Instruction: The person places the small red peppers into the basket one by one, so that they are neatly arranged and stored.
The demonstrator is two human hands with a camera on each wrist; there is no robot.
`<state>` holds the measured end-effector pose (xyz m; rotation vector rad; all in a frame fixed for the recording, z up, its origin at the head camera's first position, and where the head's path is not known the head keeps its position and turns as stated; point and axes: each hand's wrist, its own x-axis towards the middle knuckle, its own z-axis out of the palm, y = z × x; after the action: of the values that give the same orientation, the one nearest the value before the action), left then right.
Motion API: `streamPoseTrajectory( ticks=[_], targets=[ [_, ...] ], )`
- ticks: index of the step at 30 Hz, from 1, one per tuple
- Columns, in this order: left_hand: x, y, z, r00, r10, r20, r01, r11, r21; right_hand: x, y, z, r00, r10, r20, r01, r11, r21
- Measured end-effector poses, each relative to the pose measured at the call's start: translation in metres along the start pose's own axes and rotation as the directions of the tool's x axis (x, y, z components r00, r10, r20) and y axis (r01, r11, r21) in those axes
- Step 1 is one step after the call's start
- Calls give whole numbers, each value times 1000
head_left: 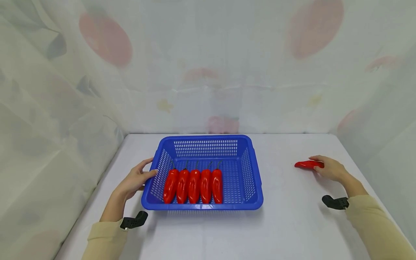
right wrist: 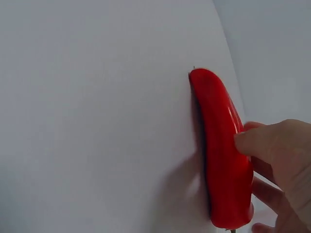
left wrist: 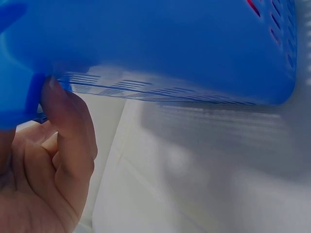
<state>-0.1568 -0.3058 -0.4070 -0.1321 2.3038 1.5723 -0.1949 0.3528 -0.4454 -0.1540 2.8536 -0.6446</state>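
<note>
A blue plastic basket (head_left: pixel 203 207) stands on the white table, and several glossy red chili peppers (head_left: pixel 194 186) lie side by side in its left and middle part, stems toward the back. My left hand (head_left: pixel 134 180) grips the basket's left rim, thumb on top and fingers beneath; in the left wrist view the fingers (left wrist: pixel 68 126) curl up against the basket's underside (left wrist: pixel 160 53). Off to the right, my right hand (head_left: pixel 330 169) pinches a single red chili pepper (head_left: pixel 305 164) at the table surface. The right wrist view shows the thumb on that pepper's side.
The white table (head_left: pixel 276 231) reaches back to a pale, patterned curtain (head_left: pixel 201 108), which also hangs along the left and right sides. A dark wrist camera (head_left: pixel 335 203) is strapped at each sleeve cuff.
</note>
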Motion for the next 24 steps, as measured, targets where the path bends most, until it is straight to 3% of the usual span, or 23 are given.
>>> streamPoseTrajectory(
  ticks=[5, 9, 12, 17, 24],
  targets=[
    [1, -1, 0, 1000, 2, -2, -2, 1000, 2, -4, -4, 8, 986, 10, -168, -3, 999, 41],
    [1, -1, 1, 1000, 3, -5, -3, 1000, 4, -9, -9, 13, 935, 61, -349, -36, 996, 77],
    [1, 0, 1, 1000, 2, -5, -2, 1000, 2, -13, -13, 15, 897, 143, -419, -96, 987, 130],
    [1, -1, 1, 1000, 4, -4, -4, 1000, -1, -23, -18, 15, 860, 300, -413, -224, 949, 223],
    [1, -1, 0, 1000, 2, -5, -2, 1000, 0, -32, -14, 16, 817, 459, -349, -384, 885, 263]
  ],
)
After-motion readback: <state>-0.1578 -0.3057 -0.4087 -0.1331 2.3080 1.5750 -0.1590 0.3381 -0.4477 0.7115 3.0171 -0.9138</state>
